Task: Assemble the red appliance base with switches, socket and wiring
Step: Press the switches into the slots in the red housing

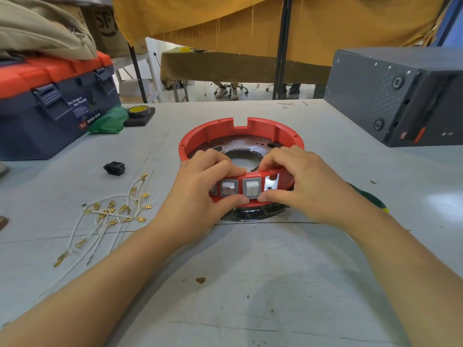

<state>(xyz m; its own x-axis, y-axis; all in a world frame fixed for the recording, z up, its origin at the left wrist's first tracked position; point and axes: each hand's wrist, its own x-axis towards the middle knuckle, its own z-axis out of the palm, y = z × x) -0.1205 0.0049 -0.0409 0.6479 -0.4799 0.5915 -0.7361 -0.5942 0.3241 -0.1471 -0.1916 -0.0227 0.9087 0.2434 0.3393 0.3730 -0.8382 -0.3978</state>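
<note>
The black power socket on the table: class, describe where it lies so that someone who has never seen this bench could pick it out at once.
Start at the red appliance base in the middle of the grey table, gripped by both hands. Look to its left, in front of the blue and orange toolbox: the black power socket lies alone there. Below it is a tangle of white wires with brass terminals; the socket is the only small, blocky black part.

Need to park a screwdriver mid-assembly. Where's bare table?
Bare: the near table between the forearms, and the patch between red base and grey box. Crowded: left, where wires, black socket and toolbox sit.
</note>
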